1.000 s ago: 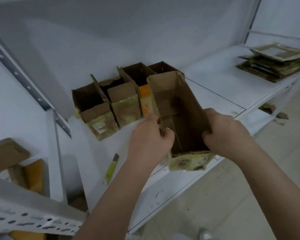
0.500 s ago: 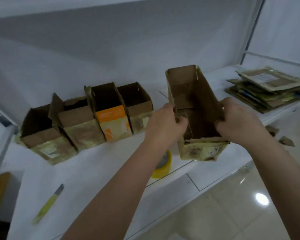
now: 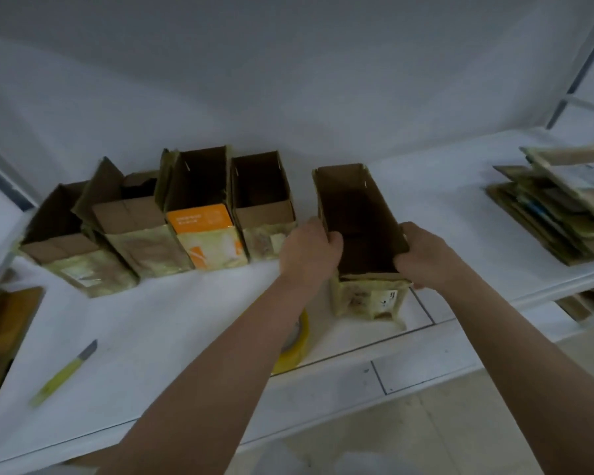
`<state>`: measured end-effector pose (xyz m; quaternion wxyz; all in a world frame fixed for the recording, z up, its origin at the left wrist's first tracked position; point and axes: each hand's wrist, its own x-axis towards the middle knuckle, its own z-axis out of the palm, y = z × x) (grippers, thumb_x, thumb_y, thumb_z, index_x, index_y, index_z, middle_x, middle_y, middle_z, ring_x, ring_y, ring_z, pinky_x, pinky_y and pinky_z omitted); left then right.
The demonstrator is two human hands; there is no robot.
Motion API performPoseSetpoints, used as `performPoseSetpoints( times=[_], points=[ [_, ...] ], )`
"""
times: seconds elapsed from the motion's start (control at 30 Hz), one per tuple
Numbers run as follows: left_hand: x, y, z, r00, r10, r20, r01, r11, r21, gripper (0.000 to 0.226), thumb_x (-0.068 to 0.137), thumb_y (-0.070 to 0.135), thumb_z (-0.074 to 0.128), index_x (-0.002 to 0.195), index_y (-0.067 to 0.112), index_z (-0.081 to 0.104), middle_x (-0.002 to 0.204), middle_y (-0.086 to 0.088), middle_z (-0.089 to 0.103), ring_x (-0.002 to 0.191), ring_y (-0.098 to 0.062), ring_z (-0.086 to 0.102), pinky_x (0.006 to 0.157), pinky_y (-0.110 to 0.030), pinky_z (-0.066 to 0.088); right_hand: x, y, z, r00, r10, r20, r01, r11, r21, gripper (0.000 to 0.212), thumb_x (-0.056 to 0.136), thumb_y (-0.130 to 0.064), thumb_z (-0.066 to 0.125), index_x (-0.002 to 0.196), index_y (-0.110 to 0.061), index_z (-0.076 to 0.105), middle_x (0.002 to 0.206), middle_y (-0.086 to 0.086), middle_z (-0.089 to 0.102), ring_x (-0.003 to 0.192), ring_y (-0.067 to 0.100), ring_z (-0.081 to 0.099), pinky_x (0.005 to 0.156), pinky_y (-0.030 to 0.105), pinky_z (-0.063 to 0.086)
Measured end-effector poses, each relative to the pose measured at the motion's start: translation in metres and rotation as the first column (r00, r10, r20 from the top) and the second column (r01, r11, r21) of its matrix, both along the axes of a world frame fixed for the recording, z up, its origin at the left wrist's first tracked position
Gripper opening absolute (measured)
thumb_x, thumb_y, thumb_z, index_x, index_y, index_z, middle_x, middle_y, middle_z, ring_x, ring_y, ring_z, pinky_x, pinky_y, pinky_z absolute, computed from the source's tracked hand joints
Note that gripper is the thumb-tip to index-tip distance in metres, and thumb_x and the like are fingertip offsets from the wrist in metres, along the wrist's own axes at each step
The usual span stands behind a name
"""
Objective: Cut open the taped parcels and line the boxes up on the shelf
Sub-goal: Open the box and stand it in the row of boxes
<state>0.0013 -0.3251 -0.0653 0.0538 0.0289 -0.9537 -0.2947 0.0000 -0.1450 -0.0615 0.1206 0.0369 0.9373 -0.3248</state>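
Both hands, the left hand [image 3: 309, 250] and right hand [image 3: 426, 258], grip the walls of an open cardboard box [image 3: 360, 231] at frame centre on the white shelf [image 3: 186, 323], beside four opened boxes [image 3: 199, 214], with a yellow tape roll [image 3: 297, 347] half hidden under the left forearm, a utility knife [image 3: 64, 373] lower left, and flattened cardboard [image 3: 559, 214] stacked right.

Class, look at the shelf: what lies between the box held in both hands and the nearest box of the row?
In the head view, only bare white shelf separates the held box from the row's rightmost box; lower down, the left hand fills the gap.
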Motion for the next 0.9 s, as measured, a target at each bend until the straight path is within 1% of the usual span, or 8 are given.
performPoseSetpoints(
  times=[0.17,0.23,0.3,0.37,0.57,0.73,0.83,0.9],
  points=[
    [-0.014,-0.026,0.011,0.973,0.027,-0.229,-0.056,0.992,-0.117,0.035,0.1,0.047,0.038,0.103,0.02,0.061,0.081,0.001,0.063,0.077,-0.024,0.061,0.055,-0.028,0.04,-0.031,-0.011,-0.002,0.999,-0.04,-0.028,0.04,0.999,0.028,0.032,0.079,-0.005,0.049,0.11,-0.011,0.05,0.093,0.013,0.06,0.085,0.033,0.064,0.077,0.043,0.058],
    [-0.026,-0.049,0.014,0.946,0.03,-0.323,-0.105,0.97,-0.22,0.035,0.097,0.044,0.046,0.121,0.021,0.058,0.108,-0.004,0.067,0.106,-0.026,0.061,0.08,-0.038,0.05,-0.045,-0.018,-0.002,0.998,-0.05,-0.042,0.051,0.998,0.024,0.03,0.079,-0.004,0.049,0.109,-0.009,0.05,0.091,0.013,0.059,0.082,0.033,0.064,0.073,0.042,0.058],
    [-0.038,-0.07,0.013,0.967,0.029,-0.255,-0.128,0.917,-0.378,0.047,0.095,0.04,0.054,0.137,0.02,0.047,0.135,-0.006,0.055,0.136,-0.028,0.04,0.113,-0.052,0.026,-0.059,-0.026,-0.003,0.995,-0.075,-0.059,0.074,0.997,-0.008,0.03,0.08,-0.004,0.05,0.11,-0.009,0.047,0.092,0.012,0.057,0.078,0.032,0.065,0.068,0.042,0.059],
    [-0.047,-0.084,0.011,0.991,0.053,-0.123,-0.108,0.86,-0.499,0.054,0.094,0.037,0.056,0.143,0.02,0.04,0.145,-0.005,0.046,0.145,-0.029,0.026,0.117,-0.059,0.006,-0.074,-0.034,-0.004,0.991,-0.102,-0.081,0.096,0.992,-0.078,0.03,0.083,-0.006,0.051,0.113,-0.008,0.045,0.095,0.013,0.057,0.078,0.033,0.066,0.065,0.043,0.06],
    [-0.052,-0.105,0.001,0.996,0.046,-0.079,-0.083,0.827,-0.555,0.03,0.096,0.017,0.056,0.123,0.028,0.059,0.119,-0.002,0.064,0.135,-0.027,0.036,0.115,-0.063,0.005,-0.11,-0.054,-0.01,0.986,-0.09,-0.143,0.052,0.966,-0.254,0.029,0.098,-0.031,0.053,0.123,-0.015,0.052,0.105,0.006,0.059,0.082,0.023,0.064,0.06,0.033,0.058],
    [-0.054,-0.106,0.0,0.993,0.049,-0.107,-0.101,0.82,-0.563,0.031,0.093,0.013,0.059,0.119,0.031,0.061,0.107,-0.002,0.066,0.127,-0.028,0.042,0.116,-0.058,0.013,-0.123,-0.068,-0.01,0.985,-0.013,-0.174,-0.022,0.98,-0.197,0.031,0.1,-0.033,0.049,0.126,-0.016,0.056,0.107,0.007,0.061,0.089,0.027,0.064,0.078,0.045,0.06],
    [-0.053,-0.105,0.0,0.992,0.05,-0.115,-0.107,0.82,-0.562,0.031,0.092,0.011,0.06,0.117,0.03,0.061,0.107,-0.002,0.066,0.126,-0.028,0.043,0.115,-0.057,0.017,-0.123,-0.071,-0.008,0.984,0.064,-0.169,-0.087,0.987,-0.133,0.041,0.1,-0.044,0.045,0.129,-0.017,0.055,0.114,0.008,0.062,0.1,0.029,0.062,0.087,0.048,0.055],
    [-0.052,-0.104,0.003,0.993,0.051,-0.104,-0.101,0.822,-0.561,0.03,0.093,0.011,0.059,0.118,0.028,0.06,0.109,-0.003,0.066,0.127,-0.028,0.042,0.116,-0.056,0.017,-0.121,-0.069,-0.006,0.981,0.085,-0.177,-0.106,0.988,-0.112,0.049,0.1,-0.052,0.041,0.13,-0.016,0.054,0.116,0.007,0.062,0.099,0.027,0.06,0.084,0.044,0.054]
  ],
)
